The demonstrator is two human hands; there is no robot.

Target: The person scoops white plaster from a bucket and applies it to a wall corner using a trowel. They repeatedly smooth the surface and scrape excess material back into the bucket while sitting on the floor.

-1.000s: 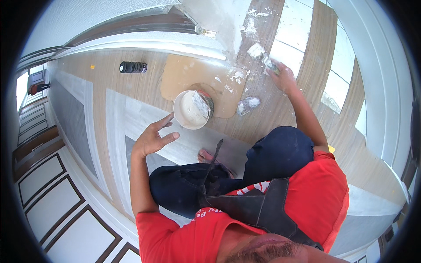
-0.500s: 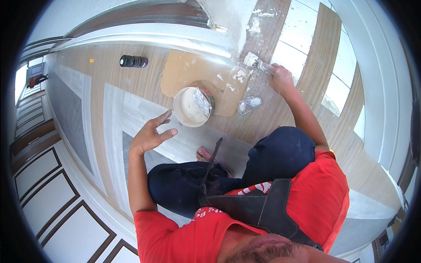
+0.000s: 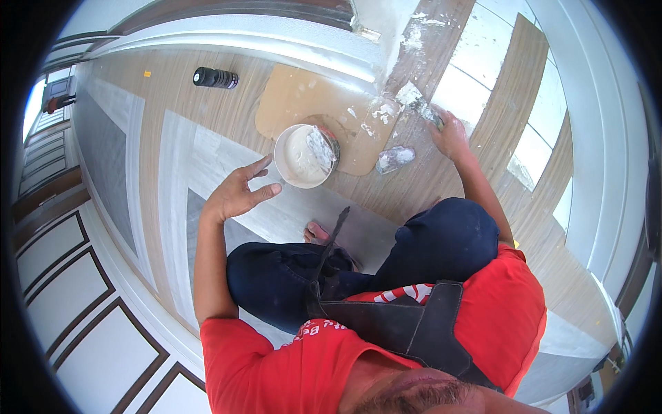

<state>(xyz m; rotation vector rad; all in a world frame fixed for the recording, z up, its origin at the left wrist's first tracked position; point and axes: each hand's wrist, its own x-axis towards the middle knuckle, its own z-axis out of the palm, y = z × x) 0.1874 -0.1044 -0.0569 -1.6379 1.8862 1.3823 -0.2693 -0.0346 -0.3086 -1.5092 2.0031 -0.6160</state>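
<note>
White putty fills the round plastic bucket point(image 3: 303, 156) standing on a tan cardboard sheet point(image 3: 296, 96) on the wooden floor. Left hand point(image 3: 238, 193) hovers beside it, fingers spread. Right hand point(image 3: 449, 134) grips a putty-smeared scraper point(image 3: 418, 99), pressed against the panel.

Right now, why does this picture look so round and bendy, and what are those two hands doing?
The picture comes from a small wide-eyed camera on a person's head, looking down, so straight lines bend near the edge. You see the person's own red shirt, dark trousers and arms. They sit on a striped floor. The left hand is open, fingers spread, right beside a round white bucket of pale paste, not gripping it. The right hand reaches out and holds a flat scraper smeared with the same white stuff. The bucket stands on a tan sheet with white blobs. Farther off lies a small dark can.
</note>
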